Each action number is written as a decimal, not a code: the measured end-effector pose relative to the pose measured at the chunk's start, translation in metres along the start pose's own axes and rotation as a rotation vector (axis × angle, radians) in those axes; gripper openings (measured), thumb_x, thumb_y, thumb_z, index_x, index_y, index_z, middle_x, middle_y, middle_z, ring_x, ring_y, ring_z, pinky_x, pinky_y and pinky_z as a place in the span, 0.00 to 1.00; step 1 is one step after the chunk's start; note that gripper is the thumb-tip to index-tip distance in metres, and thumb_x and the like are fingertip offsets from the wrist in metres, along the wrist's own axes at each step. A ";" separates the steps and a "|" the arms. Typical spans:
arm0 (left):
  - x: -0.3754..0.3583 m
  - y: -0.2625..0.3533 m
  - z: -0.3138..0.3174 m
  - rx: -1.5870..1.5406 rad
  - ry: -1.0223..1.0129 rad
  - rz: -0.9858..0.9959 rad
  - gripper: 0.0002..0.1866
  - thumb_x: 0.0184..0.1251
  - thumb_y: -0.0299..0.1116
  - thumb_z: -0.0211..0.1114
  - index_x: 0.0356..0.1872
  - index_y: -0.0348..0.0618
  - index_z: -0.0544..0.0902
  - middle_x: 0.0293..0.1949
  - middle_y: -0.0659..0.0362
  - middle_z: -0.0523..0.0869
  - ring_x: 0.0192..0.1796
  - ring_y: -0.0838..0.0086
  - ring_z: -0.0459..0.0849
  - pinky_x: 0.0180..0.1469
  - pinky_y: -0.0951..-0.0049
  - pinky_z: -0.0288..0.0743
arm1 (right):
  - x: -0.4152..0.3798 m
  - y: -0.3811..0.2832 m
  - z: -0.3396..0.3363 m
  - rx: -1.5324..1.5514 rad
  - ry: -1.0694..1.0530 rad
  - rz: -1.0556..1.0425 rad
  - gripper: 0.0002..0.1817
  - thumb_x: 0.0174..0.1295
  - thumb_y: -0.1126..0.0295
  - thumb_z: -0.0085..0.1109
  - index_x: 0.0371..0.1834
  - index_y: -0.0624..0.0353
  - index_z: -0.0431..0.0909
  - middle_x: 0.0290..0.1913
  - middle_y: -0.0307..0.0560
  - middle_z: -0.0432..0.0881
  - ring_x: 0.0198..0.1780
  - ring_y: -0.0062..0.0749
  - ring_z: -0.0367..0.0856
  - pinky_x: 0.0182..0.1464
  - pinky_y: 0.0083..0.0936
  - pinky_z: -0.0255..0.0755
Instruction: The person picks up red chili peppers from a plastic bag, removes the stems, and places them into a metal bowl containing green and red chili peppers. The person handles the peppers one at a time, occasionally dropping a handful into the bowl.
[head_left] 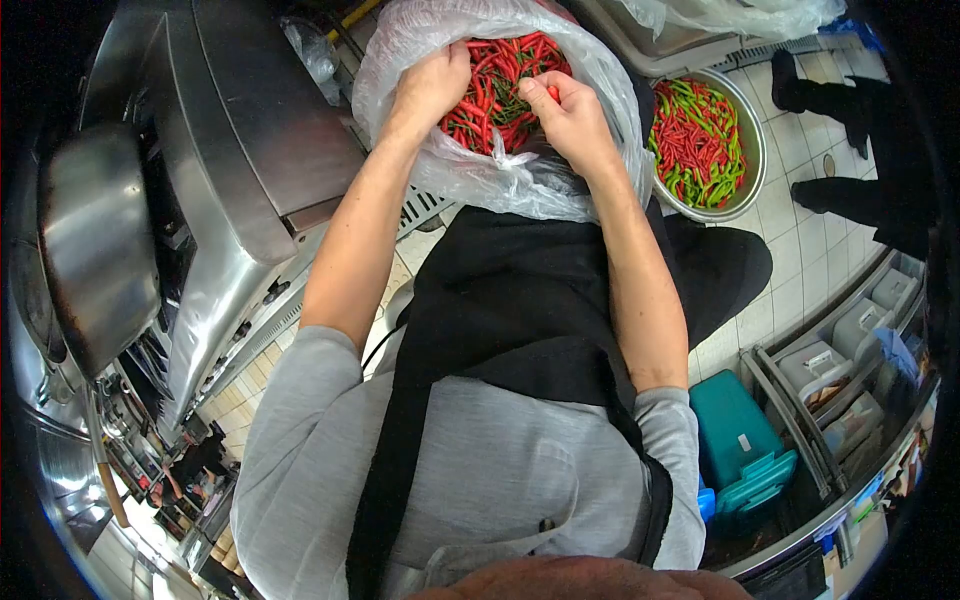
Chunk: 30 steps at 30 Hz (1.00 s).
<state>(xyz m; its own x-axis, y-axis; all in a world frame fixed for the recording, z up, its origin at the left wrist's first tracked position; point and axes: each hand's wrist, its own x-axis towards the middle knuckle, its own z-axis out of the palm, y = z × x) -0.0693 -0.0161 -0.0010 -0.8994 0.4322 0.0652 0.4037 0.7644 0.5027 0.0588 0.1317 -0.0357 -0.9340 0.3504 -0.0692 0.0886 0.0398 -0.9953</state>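
A clear plastic bag (pixel 390 60), its mouth rolled open, holds many red chili peppers (pixel 484 98) with green stems. My left hand (pixel 435 85) reaches inside by the bag's left wall, its fingers bent down against the peppers; the fingertips are hidden. On the right side of the opening, my right hand (pixel 572 118) is closed in a pinch, and a bit of a red chili pepper (pixel 553 93) shows at its fingers. Beside the bag, a round metal bowl (pixel 757 165) on the tiled floor contains red and green chili peppers (pixel 697 140).
Stainless steel kitchen equipment (pixel 270 110) stands close on my left, with a large metal pan (pixel 100 250) beyond. A person's dark-clad legs (pixel 845 195) are at the far right. Lower right are a teal container (pixel 735 425) and a rack with grey containers (pixel 805 370).
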 end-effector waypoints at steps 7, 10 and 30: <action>-0.042 0.050 0.048 -0.760 -0.142 0.036 0.19 0.82 0.43 0.50 0.54 0.37 0.80 0.56 0.45 0.83 0.60 0.53 0.81 0.64 0.54 0.69 | 0.005 -0.014 -0.009 0.603 0.053 0.285 0.17 0.77 0.58 0.54 0.51 0.62 0.82 0.45 0.43 0.85 0.40 0.25 0.83 0.39 0.25 0.79; -0.057 0.075 0.064 -0.471 0.043 0.126 0.20 0.83 0.44 0.47 0.57 0.37 0.77 0.70 0.44 0.72 0.78 0.41 0.57 0.76 0.30 0.35 | 0.005 -0.011 -0.011 0.766 0.088 0.251 0.18 0.79 0.61 0.49 0.56 0.64 0.80 0.54 0.48 0.84 0.53 0.31 0.83 0.53 0.27 0.79; -0.056 -0.005 -0.016 0.266 -0.074 0.312 0.10 0.65 0.29 0.63 0.46 0.47 0.86 0.43 0.53 0.88 0.53 0.56 0.84 0.56 0.56 0.76 | -0.004 -0.024 -0.003 1.139 -0.001 0.317 0.19 0.76 0.52 0.56 0.53 0.58 0.77 0.32 0.32 0.74 0.28 0.18 0.70 0.28 0.21 0.65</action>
<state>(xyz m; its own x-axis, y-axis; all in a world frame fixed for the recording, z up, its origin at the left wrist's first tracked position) -0.0232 -0.0515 0.0068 -0.7162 0.6889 0.1120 0.6933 0.6838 0.2276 0.0612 0.1321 -0.0114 -0.9262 0.1934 -0.3236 -0.0422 -0.9061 -0.4209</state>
